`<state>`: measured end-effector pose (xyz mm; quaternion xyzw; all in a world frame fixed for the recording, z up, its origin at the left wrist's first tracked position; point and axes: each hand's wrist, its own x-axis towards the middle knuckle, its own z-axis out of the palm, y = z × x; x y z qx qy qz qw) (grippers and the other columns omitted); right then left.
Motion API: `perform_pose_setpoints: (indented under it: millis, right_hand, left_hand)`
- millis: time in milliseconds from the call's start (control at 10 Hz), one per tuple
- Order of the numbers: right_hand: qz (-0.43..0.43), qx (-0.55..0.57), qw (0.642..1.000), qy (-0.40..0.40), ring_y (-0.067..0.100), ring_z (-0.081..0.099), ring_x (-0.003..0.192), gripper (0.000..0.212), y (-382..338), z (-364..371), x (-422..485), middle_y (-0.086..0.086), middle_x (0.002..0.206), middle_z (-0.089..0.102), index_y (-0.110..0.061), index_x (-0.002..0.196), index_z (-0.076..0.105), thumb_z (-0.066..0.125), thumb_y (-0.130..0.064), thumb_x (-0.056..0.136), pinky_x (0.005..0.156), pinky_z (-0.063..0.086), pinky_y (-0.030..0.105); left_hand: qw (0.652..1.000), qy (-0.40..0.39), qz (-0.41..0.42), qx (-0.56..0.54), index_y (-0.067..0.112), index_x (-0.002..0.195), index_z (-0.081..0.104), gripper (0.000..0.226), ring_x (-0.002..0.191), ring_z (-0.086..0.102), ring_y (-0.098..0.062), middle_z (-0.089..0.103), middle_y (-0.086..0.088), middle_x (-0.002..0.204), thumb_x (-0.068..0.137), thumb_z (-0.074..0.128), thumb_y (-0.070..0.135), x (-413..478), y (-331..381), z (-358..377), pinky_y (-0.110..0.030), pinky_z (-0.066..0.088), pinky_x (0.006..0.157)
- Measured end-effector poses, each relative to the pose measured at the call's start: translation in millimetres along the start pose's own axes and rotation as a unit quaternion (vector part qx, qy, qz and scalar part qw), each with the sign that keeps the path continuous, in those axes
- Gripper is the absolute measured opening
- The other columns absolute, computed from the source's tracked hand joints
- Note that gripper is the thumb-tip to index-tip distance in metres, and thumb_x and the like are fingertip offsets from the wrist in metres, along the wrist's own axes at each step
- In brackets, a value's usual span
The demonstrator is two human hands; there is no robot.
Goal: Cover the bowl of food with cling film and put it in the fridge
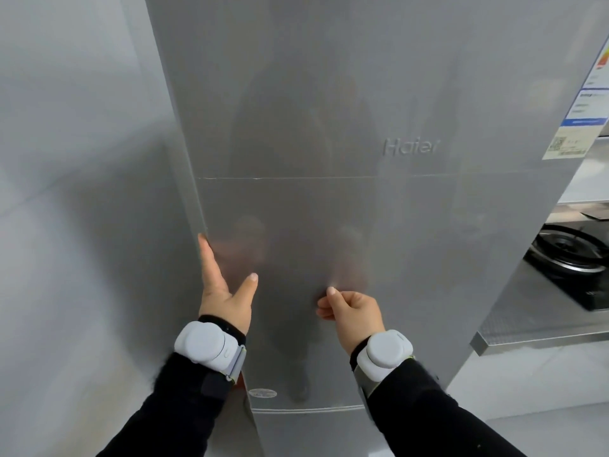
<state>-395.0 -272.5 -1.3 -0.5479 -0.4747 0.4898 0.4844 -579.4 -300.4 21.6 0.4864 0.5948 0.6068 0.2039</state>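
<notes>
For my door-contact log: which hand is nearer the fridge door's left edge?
Left. The left hand lies along the fridge door's left edge, fingertips on it; the right hand is curled, toward the door's middle.

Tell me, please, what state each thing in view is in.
Fridge door: looks closed, no interior showing.
Left hand: fingers straight along the door's left edge, thumb spread.
Right hand: fingers curled, holding nothing, close to the door.
Gas burner: no flame visible.
</notes>
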Motion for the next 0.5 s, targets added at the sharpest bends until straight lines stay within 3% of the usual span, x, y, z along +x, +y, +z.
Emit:
perform_pose_setpoints:
  millis: [100, 200, 300, 400, 500]
  right_hand:
    - [0.006, 0.007, 1.000, -0.026, 0.006, 0.066, 0.053, 0.032, -1, -5, -1, -0.002, 0.058, 0.069, -0.012, 0.062, 0.068, 0.057, -0.020, 0.091, 0.053, 0.047, 0.010]
    - [0.010, -0.016, 0.998, -0.064, -0.002, 0.061, 0.050, 0.028, 1, -21, -2, -0.001, 0.062, 0.068, -0.016, 0.068, 0.068, 0.054, -0.021, 0.093, 0.048, 0.041, 0.006]
    - [0.021, -0.061, 0.996, -0.069, -0.002, 0.059, 0.050, 0.028, 8, -60, -6, -0.006, 0.058, 0.066, -0.021, 0.069, 0.067, 0.052, -0.025, 0.093, 0.051, 0.041, 0.009]
    - [0.021, -0.086, 0.994, -0.059, 0.002, 0.057, 0.050, 0.031, 18, -112, -8, -0.007, 0.054, 0.063, -0.021, 0.064, 0.065, 0.052, -0.020, 0.092, 0.057, 0.044, 0.014]
    - [0.031, -0.105, 0.993, -0.036, 0.011, 0.058, 0.057, 0.030, 25, -173, -11, -0.003, 0.059, 0.064, -0.023, 0.064, 0.063, 0.052, -0.018, 0.091, 0.069, 0.050, 0.028]
  left_hand:
    - [1.000, 0.010, -0.001, 0.009, 0.060, 0.135, -0.015, 0.100, 0.139, 0.005, 0.008, 0.000, 0.027, 0.148, 0.085, 0.059, 0.014, -5, -2, 9, -0.022, 0.012, 0.111]
    - [0.997, 0.032, -0.063, 0.044, 0.039, 0.144, -0.016, 0.101, 0.143, -0.006, -0.001, -0.010, 0.014, 0.155, 0.085, 0.061, 0.014, -31, -16, 27, -0.026, 0.004, 0.115]
    - [0.967, 0.015, -0.244, 0.064, 0.018, 0.148, -0.009, 0.092, 0.147, 0.000, -0.019, -0.005, -0.006, 0.159, 0.087, 0.060, 0.021, -82, -42, 63, -0.038, 0.005, 0.120]
    - [0.928, -0.104, -0.355, 0.038, 0.010, 0.148, 0.016, 0.071, 0.141, 0.028, -0.028, 0.024, -0.014, 0.154, 0.091, 0.056, 0.023, -137, -49, 122, -0.039, 0.019, 0.116]
    - [0.908, -0.221, -0.354, -0.030, 0.014, 0.118, 0.055, 0.025, 0.107, 0.059, -0.024, 0.063, -0.012, 0.117, 0.094, 0.050, 0.012, -165, -26, 193, -0.037, 0.044, 0.091]
